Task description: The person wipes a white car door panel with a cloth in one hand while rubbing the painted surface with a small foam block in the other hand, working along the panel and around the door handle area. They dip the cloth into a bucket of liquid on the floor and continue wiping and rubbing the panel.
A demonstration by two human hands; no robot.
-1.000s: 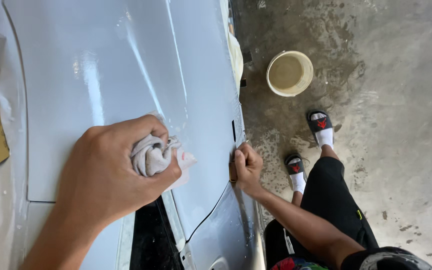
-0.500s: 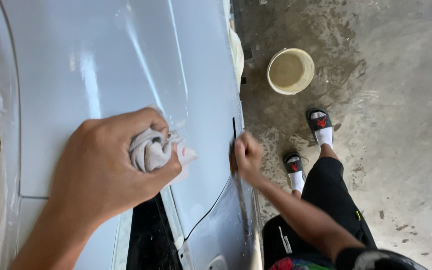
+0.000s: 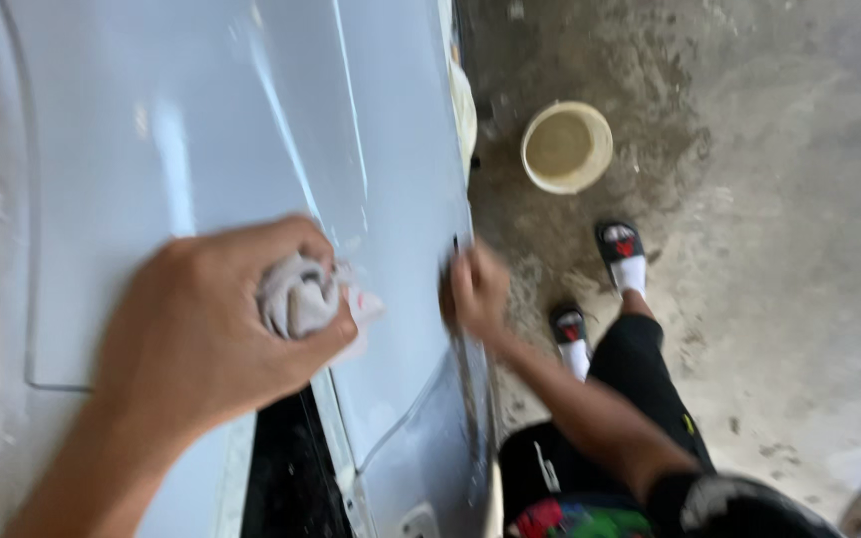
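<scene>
Stained concrete floor carries a round cream bucket beside the car panel

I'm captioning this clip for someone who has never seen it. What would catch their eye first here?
First, the left hand at lower centre, bunching a pale crumpled cloth against a glossy light-blue car body panel. Just right of it, the blurred right hand rests at the panel's edge seam. Beyond, on the stained concrete floor, a cream bucket stands at upper right, above the person's sandalled feet.
</scene>
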